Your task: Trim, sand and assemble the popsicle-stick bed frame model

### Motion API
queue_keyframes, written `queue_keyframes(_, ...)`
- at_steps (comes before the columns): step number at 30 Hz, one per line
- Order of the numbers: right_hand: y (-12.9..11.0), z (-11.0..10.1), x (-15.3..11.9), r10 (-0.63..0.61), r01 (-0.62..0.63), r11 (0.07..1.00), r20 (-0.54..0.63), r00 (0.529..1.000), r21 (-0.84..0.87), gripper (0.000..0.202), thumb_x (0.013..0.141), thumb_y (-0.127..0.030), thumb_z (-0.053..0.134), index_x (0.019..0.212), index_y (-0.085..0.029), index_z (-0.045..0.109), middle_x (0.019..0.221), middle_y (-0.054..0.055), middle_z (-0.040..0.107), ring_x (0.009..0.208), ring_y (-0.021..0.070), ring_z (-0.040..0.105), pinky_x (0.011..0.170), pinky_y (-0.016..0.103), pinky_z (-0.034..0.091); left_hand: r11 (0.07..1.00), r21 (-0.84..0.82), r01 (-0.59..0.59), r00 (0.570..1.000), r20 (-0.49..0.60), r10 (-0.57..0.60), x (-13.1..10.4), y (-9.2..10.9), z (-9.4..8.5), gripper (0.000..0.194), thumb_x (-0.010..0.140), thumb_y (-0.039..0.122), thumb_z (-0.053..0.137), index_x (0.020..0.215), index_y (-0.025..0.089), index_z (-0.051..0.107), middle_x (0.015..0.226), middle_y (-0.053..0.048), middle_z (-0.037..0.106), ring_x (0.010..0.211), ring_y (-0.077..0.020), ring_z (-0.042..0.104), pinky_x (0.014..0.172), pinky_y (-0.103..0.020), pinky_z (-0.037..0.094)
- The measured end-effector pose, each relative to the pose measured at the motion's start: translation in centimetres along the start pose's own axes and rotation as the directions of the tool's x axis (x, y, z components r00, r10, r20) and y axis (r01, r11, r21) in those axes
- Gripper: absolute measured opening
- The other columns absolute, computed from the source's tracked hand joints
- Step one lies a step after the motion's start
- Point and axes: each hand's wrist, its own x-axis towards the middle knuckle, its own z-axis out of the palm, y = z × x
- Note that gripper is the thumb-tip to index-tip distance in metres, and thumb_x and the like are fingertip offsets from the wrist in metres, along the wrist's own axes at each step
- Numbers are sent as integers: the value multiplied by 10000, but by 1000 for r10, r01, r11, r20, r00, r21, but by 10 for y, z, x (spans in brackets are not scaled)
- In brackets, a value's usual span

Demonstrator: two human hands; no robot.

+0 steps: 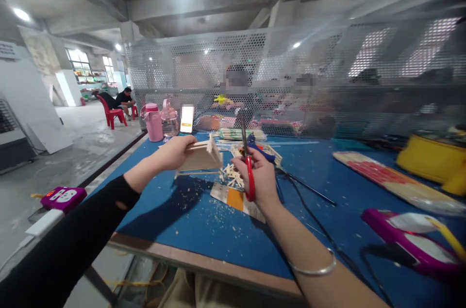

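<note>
My left hand grips a small pale wooden stick structure, raised a little above the blue table. Red-handled scissors are in my right hand, their dark blades pointing upward. Behind my right hand lies a blue tool, probably a glue gun, partly hidden, beside a tray of sticks. Short cut sticks are heaped between my hands. Below them a flat white and orange piece lies on the table, partly covered by my right hand.
The blue table bears scattered chips. At the back stand a pink jug, a clear bottle, a lit phone and stick bundles. Rightward are a cable, a wrapped pack and a purple power strip.
</note>
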Motion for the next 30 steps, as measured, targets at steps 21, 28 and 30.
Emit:
queue_keyframes(21,-14,10,-15,-91,91,994,13,996,62,407,604,-373,737,931,-248,528,720,-32,572,596,133,536,587,297,453,753,-554,-355,933,-263,246,-67,17,51,601,741,398,627,1273,203,427,1345,-149,450,1240,-315,410,1056,-457,302)
queue_keyframes(28,-19,16,-24,-136,135,990,14,991,34,362,622,-356,730,916,-248,547,723,-30,592,614,135,552,617,298,460,766,-569,-300,940,-316,133,-70,28,52,389,768,373,593,1094,170,528,1076,-121,596,992,-256,561,913,-380,413)
queue_keyframes(30,-18,16,-24,-152,152,988,15,988,15,356,628,-365,724,915,-247,549,726,-26,593,621,141,557,626,304,463,796,-505,-333,917,-370,148,-69,28,52,389,761,396,589,1075,173,534,1065,-119,602,977,-250,562,883,-365,419)
